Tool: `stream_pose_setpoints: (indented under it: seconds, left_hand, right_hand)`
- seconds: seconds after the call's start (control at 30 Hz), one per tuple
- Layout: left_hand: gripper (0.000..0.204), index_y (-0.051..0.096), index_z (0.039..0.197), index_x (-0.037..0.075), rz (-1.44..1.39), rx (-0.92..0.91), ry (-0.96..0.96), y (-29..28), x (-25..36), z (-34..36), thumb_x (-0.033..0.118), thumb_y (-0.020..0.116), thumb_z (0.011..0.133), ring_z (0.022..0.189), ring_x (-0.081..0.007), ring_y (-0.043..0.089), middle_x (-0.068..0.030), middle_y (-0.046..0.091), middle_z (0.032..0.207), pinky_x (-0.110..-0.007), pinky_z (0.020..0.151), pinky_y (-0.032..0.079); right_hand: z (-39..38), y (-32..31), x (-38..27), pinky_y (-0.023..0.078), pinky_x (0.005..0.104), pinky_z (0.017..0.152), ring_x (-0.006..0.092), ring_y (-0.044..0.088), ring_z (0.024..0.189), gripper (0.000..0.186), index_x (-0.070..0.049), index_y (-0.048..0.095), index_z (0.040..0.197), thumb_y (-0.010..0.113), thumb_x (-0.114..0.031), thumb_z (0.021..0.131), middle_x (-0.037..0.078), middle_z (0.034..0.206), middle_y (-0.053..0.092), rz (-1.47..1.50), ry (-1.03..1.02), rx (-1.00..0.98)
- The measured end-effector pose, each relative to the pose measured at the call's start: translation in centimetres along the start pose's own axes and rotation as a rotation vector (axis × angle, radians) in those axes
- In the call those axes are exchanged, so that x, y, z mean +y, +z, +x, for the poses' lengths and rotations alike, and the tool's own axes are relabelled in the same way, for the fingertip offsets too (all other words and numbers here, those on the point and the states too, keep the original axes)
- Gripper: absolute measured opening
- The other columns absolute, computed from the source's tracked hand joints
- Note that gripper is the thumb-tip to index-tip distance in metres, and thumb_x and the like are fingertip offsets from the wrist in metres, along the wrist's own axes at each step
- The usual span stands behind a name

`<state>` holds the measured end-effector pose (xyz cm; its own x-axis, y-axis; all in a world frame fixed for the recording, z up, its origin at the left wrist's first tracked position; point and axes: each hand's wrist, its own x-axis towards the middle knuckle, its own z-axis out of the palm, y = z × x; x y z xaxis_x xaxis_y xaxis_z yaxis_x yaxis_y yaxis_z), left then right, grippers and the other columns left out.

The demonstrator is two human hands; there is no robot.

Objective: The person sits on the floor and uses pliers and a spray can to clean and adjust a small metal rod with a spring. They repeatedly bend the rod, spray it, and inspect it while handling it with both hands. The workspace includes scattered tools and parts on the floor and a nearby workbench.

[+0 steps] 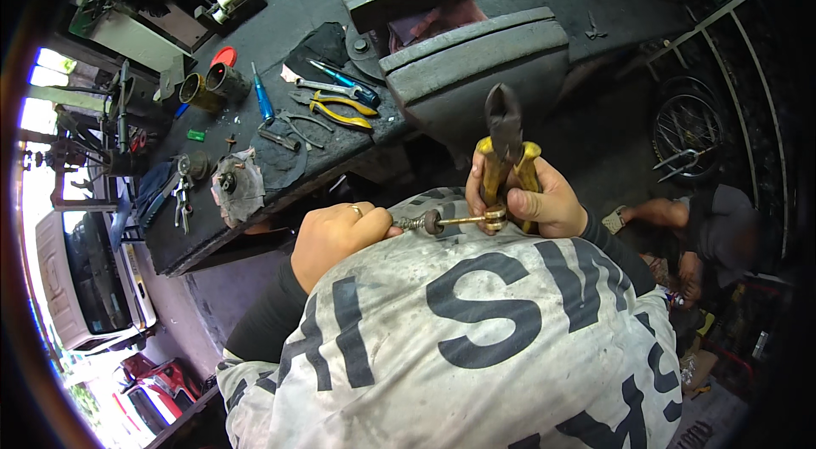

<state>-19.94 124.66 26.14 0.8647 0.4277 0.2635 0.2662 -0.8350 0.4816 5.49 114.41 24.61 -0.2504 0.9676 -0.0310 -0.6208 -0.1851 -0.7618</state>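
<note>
My left hand (340, 238) is closed round one end of a slim metal pushrod (463, 220), close to my shirt front. A small coil spring (411, 223) and a dark round collar (433, 221) sit on the rod beside my fingers. At its other end is a brassy forked clevis (495, 217), next to my right thumb. My right hand (548, 204) is closed round yellow-handled pliers (507, 130), their dark jaws pointing up and away from me. The pliers' lower handles are partly covered by my fingers, and whether those fingers also grip the clevis is unclear.
A large bench vise (476, 54) stands ahead on the dark workbench (289, 7). Left of it lie another yellow-handled pair of pliers (340, 113), a blue screwdriver (262, 96), wrenches and tins. At right, another person (714, 232) crouches near a bicycle wheel (687, 136).
</note>
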Motion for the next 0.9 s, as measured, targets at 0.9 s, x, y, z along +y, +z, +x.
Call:
stream_pose_setpoints:
  seconds: [0.9]
  left_hand:
    - [0.024,0.052,0.068,0.004,-0.253,0.027,0.021,2.0,-1.0,0.2,0.014,0.072,0.075,0.052,-0.0271,0.057,-0.0095,0.052,0.06,-0.035,0.048,0.045]
  right_hand:
    - [-0.2,1.5,0.5,0.044,0.032,0.087,0.016,0.056,0.094,0.05,-0.004,0.044,0.129,0.07,-0.01,0.087,0.008,0.098,0.057,0.006,-0.152,0.102]
